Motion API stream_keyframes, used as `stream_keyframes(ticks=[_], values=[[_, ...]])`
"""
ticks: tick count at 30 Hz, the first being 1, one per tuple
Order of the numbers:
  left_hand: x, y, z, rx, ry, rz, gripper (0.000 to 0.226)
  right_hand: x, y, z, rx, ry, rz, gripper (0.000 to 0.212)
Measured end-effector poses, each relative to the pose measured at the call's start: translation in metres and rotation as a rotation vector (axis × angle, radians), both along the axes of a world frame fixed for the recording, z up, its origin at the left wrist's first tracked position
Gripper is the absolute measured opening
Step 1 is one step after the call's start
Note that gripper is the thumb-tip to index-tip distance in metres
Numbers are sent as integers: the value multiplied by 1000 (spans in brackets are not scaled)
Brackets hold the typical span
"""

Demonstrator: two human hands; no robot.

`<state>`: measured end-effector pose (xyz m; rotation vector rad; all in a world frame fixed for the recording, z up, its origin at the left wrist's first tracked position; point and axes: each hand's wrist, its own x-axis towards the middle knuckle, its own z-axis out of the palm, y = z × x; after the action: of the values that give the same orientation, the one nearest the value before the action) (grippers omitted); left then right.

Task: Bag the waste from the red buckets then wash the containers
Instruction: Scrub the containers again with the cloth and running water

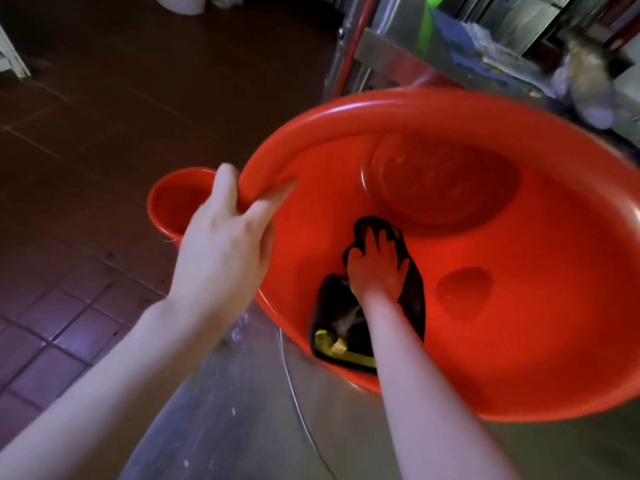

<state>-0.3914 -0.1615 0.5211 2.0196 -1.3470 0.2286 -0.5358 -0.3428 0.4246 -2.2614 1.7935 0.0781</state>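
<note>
The basin (536,323) tilts over the counter (242,427); the left hand (221,247) grips its near-left rim; the right hand (375,268) clutches a cloth (414,299) against the inner wall; the base lies just beyond those fingertips.

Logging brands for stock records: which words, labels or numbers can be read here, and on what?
No text can be read.
Blue packaging on the shelf: print too blurred to read.
No markings show on the basin, bucket or black bag.
</note>
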Motion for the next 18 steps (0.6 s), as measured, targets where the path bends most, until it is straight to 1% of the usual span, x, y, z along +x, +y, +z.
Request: stream_keyframes(ticks=[3, 6, 8, 10, 11, 13, 15, 18], values=[[-20, 7, -23, 37, 140, 10, 53, -6, 39, 8, -32, 7, -133, 58], [-45, 9, -51, 121, 291, 58, 55, -1, 97, 9, -63, -71, -143, 60], [-54, 10, -71, 223, 381, 91, 56, 3, 139, 7, -118, -110, -45, 61], [-53, 12, -87, 287, 523, 94, 54, -3, 158, 4, -179, -90, 130, 63], [-51, 13, -93, 290, 582, 87, 53, -6, 153, 5, -159, -68, 211, 65], [-49, 14, -98, 281, 627, 84, 56, -9, 118, 2, -118, -21, 305, 65], [-49, 15, -96, 283, 631, 81, 60, -8, 66, -2, -81, 10, 277, 64], [-51, 15, -91, 274, 626, 49, 62, -2, -7, 3, 39, 74, 208, 62]])
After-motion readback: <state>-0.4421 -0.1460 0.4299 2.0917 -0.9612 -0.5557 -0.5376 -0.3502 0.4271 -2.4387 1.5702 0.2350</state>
